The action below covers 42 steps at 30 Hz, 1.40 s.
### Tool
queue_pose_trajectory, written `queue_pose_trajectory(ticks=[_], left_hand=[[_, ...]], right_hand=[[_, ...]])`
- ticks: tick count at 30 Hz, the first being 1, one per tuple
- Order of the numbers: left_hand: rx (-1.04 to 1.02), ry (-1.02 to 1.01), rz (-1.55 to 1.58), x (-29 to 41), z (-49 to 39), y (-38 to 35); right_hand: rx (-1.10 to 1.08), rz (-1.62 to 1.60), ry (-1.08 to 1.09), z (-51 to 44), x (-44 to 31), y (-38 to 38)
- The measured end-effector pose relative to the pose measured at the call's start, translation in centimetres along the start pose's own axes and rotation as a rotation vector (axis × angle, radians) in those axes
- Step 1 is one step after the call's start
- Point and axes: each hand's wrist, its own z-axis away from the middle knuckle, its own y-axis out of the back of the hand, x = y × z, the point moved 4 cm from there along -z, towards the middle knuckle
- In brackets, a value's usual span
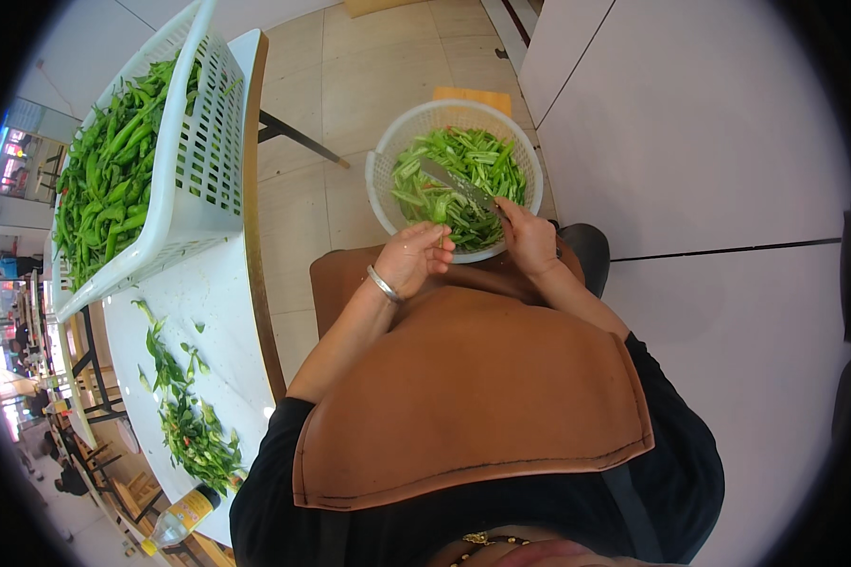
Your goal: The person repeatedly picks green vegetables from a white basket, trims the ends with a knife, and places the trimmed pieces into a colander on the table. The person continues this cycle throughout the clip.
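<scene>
A round white plastic colander (376, 177) holds cut green pepper pieces (475, 152), with a few red bits among them. Over its near left side, my left hand (417, 256) pinches a green pepper (440, 211) by its lower end. My right hand (533, 239) grips the handle of a knife (457, 186) over the colander's right side. The blade points up and left across the colander, with pale seeds stuck to it. Blade and held pepper lie close together; whether they touch, I cannot tell.
At left, a white table (220, 305) bears a large white plastic basket (163, 205) of whole green peppers (113, 163), a pile of stems and leaves (195, 432) and a clear bottle (184, 516). A dark table leg (301, 136) slants over the tiled floor. A pale panelled surface (702, 156) borders the right.
</scene>
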Motion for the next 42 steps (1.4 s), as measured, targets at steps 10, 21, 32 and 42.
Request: queue_pose_trajectory(ticks=[10, 21, 32, 42], left_hand=[[-0.115, -0.272, 0.314, -0.2, 1.3, 0.2], [0.014, -0.123, 0.126, -0.6, 0.0, 0.8], [0.041, -0.097, -0.066, -0.2, 0.3, 0.5], [-0.276, -0.295, 0.302, -0.2, 0.3, 0.8]], right_hand=[[-0.041, -0.016, 0.427, -0.6, -4.6, 1.4], [-0.074, 0.016, 0.308, 0.4, -2.7, 0.9], [-0.002, 0.011, 0.163, 0.0, -1.6, 0.3], [-0.037, -0.039, 0.398, -0.2, -5.0, 1.3]])
